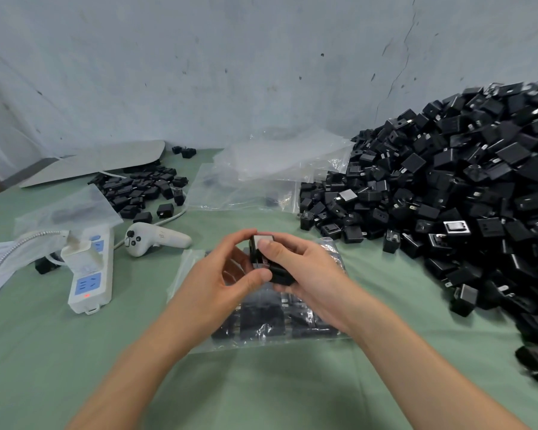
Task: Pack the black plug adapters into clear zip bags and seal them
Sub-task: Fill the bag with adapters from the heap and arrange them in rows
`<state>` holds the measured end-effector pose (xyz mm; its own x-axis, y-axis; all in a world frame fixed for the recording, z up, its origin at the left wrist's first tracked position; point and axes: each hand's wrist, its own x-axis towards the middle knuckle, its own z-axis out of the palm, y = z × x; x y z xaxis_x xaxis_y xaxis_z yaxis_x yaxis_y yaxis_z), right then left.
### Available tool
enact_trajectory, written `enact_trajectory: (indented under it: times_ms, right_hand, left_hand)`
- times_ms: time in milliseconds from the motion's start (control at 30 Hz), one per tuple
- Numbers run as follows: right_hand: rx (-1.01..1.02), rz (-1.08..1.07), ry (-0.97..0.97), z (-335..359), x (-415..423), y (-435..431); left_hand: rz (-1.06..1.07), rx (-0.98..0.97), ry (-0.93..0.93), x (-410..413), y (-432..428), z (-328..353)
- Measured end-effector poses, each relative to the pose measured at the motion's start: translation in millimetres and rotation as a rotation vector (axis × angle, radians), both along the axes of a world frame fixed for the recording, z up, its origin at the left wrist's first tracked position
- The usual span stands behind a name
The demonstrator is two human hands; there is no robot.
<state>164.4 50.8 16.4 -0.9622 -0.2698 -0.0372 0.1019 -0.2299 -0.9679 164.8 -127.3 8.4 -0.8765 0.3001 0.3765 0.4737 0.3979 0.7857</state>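
Gripping the held adapters [263, 257] between them, both hands met just above the middle of the green cloth [75, 352], forearms reaching in from 7 and 5 o'clock. The left hand [221, 287] was curled into an arch, forefinger hooked over the top of the clump and thumb pinching it from below. The right hand [302, 271] cupped the clump from the 3 o'clock side, thumb pressed flat on the pale top face of the uppermost piece and the other fingers wrapped underneath. Directly beneath the hands lay a clear zip bag [261, 328] already holding a layer of black adapters, its mouth hidden by the hands, so whether it was sealed could not be told. The big heap [463, 197] of loose adapters rose at 2 to 3 o'clock against the grey wall [230, 57], and a small heap [140, 190] sat at 10 o'clock beside a pale board [106, 159]. The empty bags [274, 162] lay crumpled at 12 o'clock. At 9 o'clock lay a white power strip [89, 274] with blue socket faces and a red light, and near it a white controller [156, 238] whose faint mark on the handle was too blurred to read.
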Motion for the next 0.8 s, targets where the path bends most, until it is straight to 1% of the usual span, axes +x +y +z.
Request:
enact_trajectory:
  times_ms: [67,133,300,333,400,500,567,667,733,800]
  right_hand:
    - [-0.001,0.037,0.005,1.2,1.8,-0.4]
    - [-0.052,0.056,-0.027,0.7,2.9,-2.0]
    - [-0.186,0.032,-0.251,-2.2,4.2,-11.3]
    - [-0.243,0.035,-0.326,-3.2,5.5,-14.5]
    - [-0.427,0.049,-0.490,-4.0,8.7,-20.2]
    - [-0.651,0.019,-0.630,-4.1,9.9,-20.5]
    - [-0.699,-0.048,-0.643,-3.4,8.6,-15.3]
    - [-0.666,-0.157,-0.595,-0.5,5.8,-5.9]
    - [-0.646,-0.220,-0.556,1.7,1.9,0.1]
    - [-0.640,-0.271,-0.524,3.6,-2.4,5.0]
  left_hand:
    - [0.008,0.026,-0.008,0.4,-2.4,0.4]
    - [0.011,0.049,-0.010,1.7,-3.6,0.1]
    - [0.133,0.062,0.026,2.9,-1.2,-0.9]
    - [0.170,0.059,0.046,2.7,0.0,-1.6]
    - [0.225,0.085,0.065,1.7,2.6,-2.3]
    - [0.266,0.235,0.019,-3.0,3.2,0.0]
    - [0.320,0.348,-0.029,-8.0,-3.6,4.2]
    - [0.410,0.472,-0.113,-17.0,-24.0,8.6]
    - [0.493,0.523,-0.171,-22.2,-39.2,8.0]
    - [0.576,0.502,-0.224,-25.0,-54.4,4.7]
